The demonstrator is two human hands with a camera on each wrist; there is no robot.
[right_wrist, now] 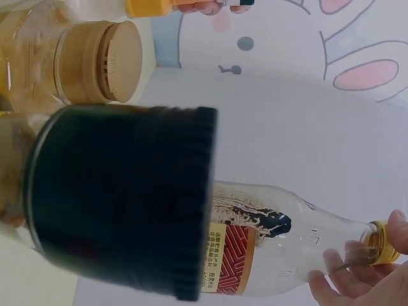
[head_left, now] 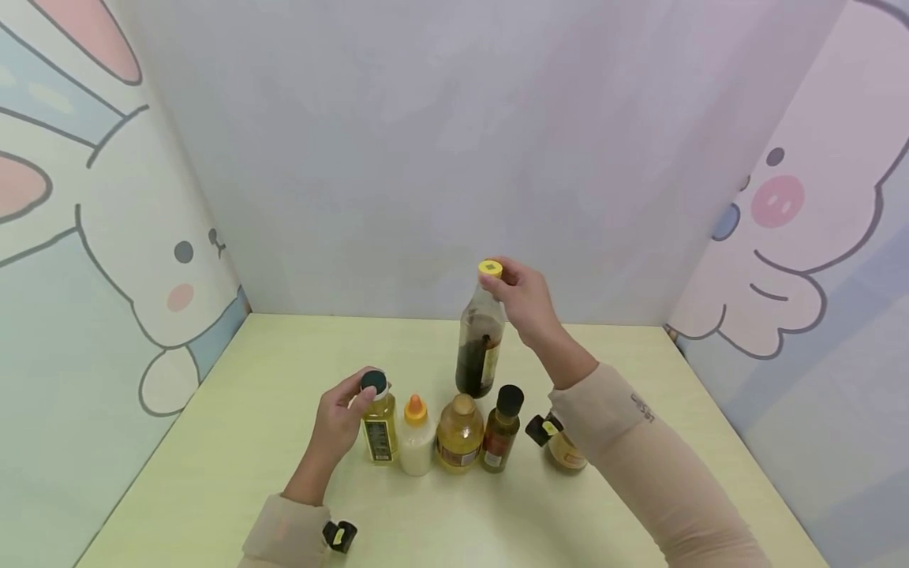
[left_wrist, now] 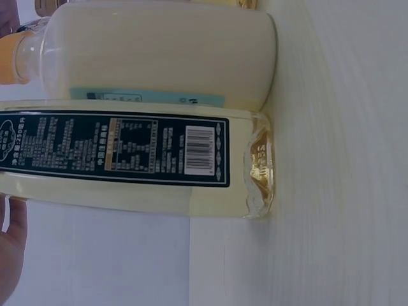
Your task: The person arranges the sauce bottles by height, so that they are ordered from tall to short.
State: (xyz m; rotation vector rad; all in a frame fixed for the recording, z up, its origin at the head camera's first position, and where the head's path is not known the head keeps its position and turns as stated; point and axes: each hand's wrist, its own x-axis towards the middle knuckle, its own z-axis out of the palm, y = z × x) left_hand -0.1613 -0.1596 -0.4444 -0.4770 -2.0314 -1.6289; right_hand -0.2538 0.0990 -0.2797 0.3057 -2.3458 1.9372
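Note:
My right hand (head_left: 527,304) pinches the yellow-capped neck of a clear glass bottle (head_left: 480,347) part full of dark liquid. This bottle is behind the row of bottles, tilted slightly; whether its base touches the table cannot be told. At the row's left end, my left hand (head_left: 339,414) holds a yellow oil bottle (head_left: 380,438) at its dark cap, thumb in front. That bottle's base meets the table in the left wrist view, with its dark label (left_wrist: 115,150) showing. Beside it stands a white squeeze bottle (head_left: 417,450) with an orange tip.
Right of the squeeze bottle stand a round amber bottle (head_left: 460,438) with a tan cap and a black-capped brown bottle (head_left: 501,434). Another jar (head_left: 566,455) is partly hidden under the right forearm. Printed walls enclose the pale yellow table (head_left: 270,379).

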